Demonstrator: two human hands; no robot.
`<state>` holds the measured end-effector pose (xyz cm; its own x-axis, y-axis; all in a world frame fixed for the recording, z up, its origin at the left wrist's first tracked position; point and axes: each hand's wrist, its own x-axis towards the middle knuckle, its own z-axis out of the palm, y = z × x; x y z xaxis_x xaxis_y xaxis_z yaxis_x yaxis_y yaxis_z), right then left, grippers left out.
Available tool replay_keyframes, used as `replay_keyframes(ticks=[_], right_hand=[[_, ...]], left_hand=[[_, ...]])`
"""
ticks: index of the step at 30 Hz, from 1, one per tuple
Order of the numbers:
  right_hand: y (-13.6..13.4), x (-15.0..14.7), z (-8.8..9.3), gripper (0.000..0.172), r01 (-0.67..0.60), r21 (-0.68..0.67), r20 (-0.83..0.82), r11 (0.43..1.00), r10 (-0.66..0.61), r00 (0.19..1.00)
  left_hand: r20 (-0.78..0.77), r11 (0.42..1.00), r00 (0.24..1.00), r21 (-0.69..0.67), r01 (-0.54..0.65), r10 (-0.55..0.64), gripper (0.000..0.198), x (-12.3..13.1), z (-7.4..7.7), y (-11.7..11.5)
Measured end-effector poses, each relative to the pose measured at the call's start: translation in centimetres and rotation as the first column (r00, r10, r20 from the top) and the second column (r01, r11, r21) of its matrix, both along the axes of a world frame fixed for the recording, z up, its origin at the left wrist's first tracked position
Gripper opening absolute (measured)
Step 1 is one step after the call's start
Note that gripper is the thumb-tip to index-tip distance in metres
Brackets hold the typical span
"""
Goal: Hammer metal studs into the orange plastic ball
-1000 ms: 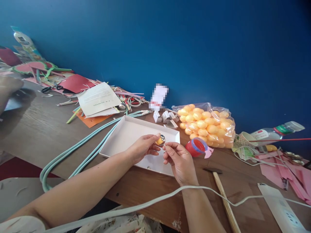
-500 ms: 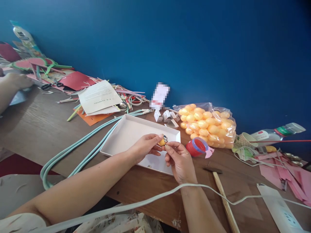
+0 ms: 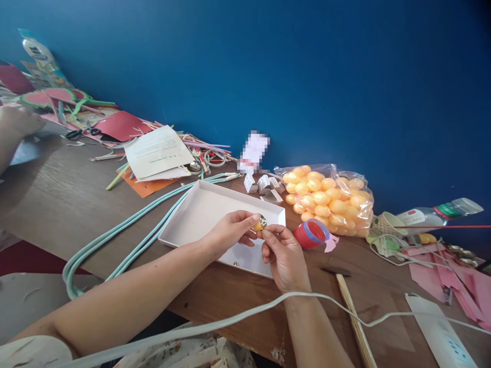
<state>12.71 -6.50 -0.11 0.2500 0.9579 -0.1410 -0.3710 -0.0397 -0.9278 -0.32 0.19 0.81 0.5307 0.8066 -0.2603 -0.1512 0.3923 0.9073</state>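
My left hand (image 3: 232, 230) grips a small yellow ball with a shiny silver, dotted cap (image 3: 262, 222) between thumb and fingers. Close against its right side, my right hand (image 3: 284, 253) is closed in a pinch at the lower edge of the silver part; whatever is between those fingertips is too small to make out. Both hands are over a shallow white box (image 3: 203, 204), whose front edge is partly covered by my left forearm. A tiny silver bead (image 3: 236, 264) lies inside the box near its front side.
Right of the box are a red cup (image 3: 307, 235), a bag of yellow-orange balls (image 3: 326, 197) and a hammer (image 3: 353, 312). A white cable (image 3: 238, 318) crosses before my forearms. Turquoise cords (image 3: 126, 225) lie left, with papers (image 3: 157, 151) behind. Another person's hand (image 3: 21, 121) is far left.
Both hands stay at the same spot, with the silver part of the ball turned slightly. The other person's hand at the far left has shifted a little left.
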Motion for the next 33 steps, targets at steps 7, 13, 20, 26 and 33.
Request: replay_keyframes(ticks=[7, 13, 20, 26, 33], right_hand=[[0.00, -0.05, -0.12, 0.016, -0.008, 0.021, -0.001, 1.000, 0.008, 1.000], [0.09, -0.18, -0.08, 0.017, 0.005, 0.027, -0.009, 1.000, -0.005, 1.000], [0.10, -0.45, 0.02, 0.019, 0.023, 0.024, -0.034, 0.999, -0.022, 0.999], [0.06, -0.41, -0.16, 0.016, 0.012, 0.035, -0.071, 0.999, -0.009, 0.997], [0.04, -0.36, -0.26, 0.014, 0.009, 0.044, -0.117, 0.999, -0.004, 0.993]], left_hand=[[0.010, 1.000, 1.000, 0.015, 0.006, -0.007, 0.047, 0.00, -0.20, 0.12], [0.024, 1.000, 1.000, 0.023, 0.017, -0.017, 0.045, -0.03, -0.38, 0.14], [0.036, 1.000, 0.999, 0.010, 0.012, -0.012, 0.047, -0.04, -0.16, 0.14], [0.049, 1.000, 0.999, -0.001, 0.019, -0.019, 0.046, -0.05, -0.21, 0.15], [0.049, 1.000, 0.999, -0.005, 0.010, -0.010, 0.046, 0.00, 0.05, 0.06]])
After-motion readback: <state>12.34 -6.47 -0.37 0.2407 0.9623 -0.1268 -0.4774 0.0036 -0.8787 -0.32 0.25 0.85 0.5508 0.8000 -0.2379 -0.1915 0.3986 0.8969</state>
